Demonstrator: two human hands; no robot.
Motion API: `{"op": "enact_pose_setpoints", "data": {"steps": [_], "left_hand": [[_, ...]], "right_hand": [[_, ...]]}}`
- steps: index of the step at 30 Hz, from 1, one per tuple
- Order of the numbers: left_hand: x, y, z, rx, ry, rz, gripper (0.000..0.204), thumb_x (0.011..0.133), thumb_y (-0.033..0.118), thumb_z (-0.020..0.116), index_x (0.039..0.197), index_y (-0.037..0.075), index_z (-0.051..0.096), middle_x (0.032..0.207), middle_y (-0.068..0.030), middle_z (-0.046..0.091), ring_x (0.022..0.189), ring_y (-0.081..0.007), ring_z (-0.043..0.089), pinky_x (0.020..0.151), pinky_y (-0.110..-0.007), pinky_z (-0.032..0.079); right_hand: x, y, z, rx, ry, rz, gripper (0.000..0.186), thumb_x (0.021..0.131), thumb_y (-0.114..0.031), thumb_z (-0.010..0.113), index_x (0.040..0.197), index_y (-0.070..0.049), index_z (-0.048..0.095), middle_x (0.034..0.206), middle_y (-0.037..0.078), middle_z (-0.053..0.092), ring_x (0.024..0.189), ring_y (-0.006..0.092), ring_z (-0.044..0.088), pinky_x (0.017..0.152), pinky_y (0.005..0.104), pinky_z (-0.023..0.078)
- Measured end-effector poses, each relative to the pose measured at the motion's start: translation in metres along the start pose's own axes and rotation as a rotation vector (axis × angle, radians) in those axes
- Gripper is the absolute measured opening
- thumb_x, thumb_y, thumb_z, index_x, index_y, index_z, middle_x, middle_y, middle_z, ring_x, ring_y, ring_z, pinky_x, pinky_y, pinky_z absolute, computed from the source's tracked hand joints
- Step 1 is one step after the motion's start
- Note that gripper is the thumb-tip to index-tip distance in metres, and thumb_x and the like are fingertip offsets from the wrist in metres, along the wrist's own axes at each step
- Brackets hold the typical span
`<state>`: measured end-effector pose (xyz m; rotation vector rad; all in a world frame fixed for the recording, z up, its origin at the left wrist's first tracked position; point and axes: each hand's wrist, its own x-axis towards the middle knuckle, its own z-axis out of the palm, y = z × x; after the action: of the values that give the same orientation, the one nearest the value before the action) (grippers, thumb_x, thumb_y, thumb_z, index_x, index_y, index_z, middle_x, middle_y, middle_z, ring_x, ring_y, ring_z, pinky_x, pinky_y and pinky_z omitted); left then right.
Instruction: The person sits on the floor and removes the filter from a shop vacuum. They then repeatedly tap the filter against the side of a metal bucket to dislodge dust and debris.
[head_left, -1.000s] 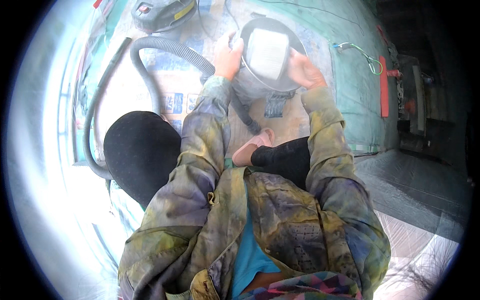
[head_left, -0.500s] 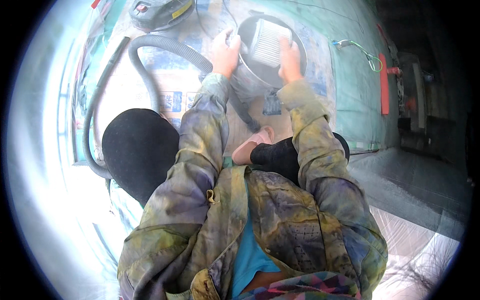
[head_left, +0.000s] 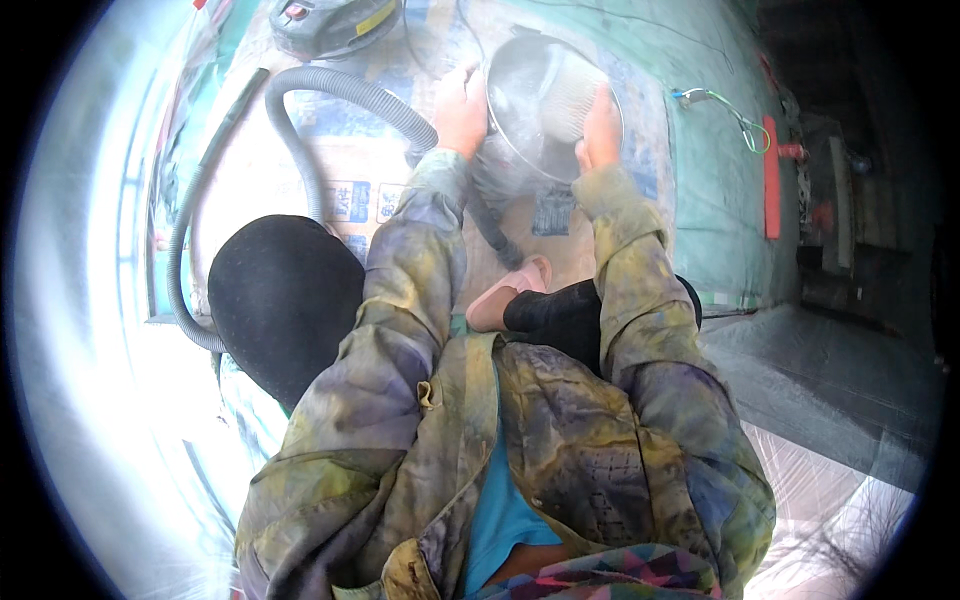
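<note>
Rightward goes the one pale filter [head_left: 570, 97], blurred, gripped by the right hand [head_left: 600, 132] over one round drum's [head_left: 515, 82] right side, left hand [head_left: 462, 115] at its left rim, hold unclear, one hose [head_left: 325, 80] farther left.

Workshop-like space, cardboard [head_left: 358, 162] underfoot

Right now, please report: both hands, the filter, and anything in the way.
Left hand at rim of round container. Right hand holding pale pleated filter at its opening, filter blurred. Gray hose to the left, not across opening.
</note>
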<state>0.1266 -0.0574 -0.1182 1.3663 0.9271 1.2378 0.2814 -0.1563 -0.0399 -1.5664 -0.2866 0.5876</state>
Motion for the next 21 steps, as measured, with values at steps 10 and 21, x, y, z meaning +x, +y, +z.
{"op": "enact_pose_setpoints", "data": {"steps": [10,21], "left_hand": [[-0.006,0.003,0.000,0.071,0.033,-0.028,0.037,0.092,0.027,0.047,0.114,0.001,0.062,0.114,-0.0223,0.061,0.111,-0.0370,0.054,0.097,-0.041,0.040],[0.025,-0.005,0.000,0.046,-0.222,0.118,0.038,0.094,0.030,0.046,0.117,0.004,0.062,0.118,-0.0211,0.060,0.114,-0.0376,0.053,0.099,-0.040,0.040]], "right_hand": [[-0.021,0.011,0.005,-0.580,-0.184,-0.053,0.046,0.099,-0.039,0.047,0.111,0.004,0.059,0.106,0.013,0.064,0.093,0.0209,0.062,0.082,0.0353,0.049],[-0.010,-0.004,-0.002,-0.042,-0.449,0.103,0.034,0.095,-0.029,0.056,0.114,-0.001,0.057,0.109,0.011,0.062,0.101,0.0187,0.057,0.089,0.0335,0.045]]}}
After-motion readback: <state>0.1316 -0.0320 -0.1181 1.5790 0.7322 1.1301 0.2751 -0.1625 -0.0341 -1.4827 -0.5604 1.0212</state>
